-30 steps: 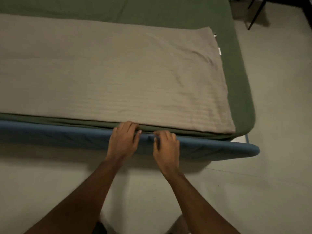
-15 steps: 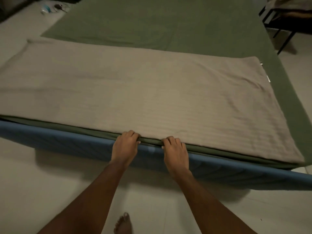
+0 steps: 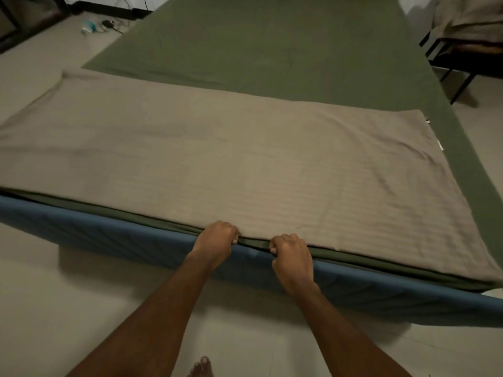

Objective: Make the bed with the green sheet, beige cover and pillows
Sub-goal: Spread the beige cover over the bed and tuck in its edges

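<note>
Your left hand (image 3: 216,242) and right hand (image 3: 292,257) sit side by side at lower centre. Their fingers are curled tight into the strip of green sheet (image 3: 272,50) showing between the beige cover (image 3: 245,159) and the blue bed side (image 3: 109,235). The beige cover lies flat across the middle of the frame, with bare green sheet filling the upper part.

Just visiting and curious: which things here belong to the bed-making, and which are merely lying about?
Belongs to the job: green sheet; beige cover; blue bed base; left hand and right hand, gripping the sheet's near edge.
Lying about: dark-framed furniture with cloth on it; floor clutter with cables.
</note>
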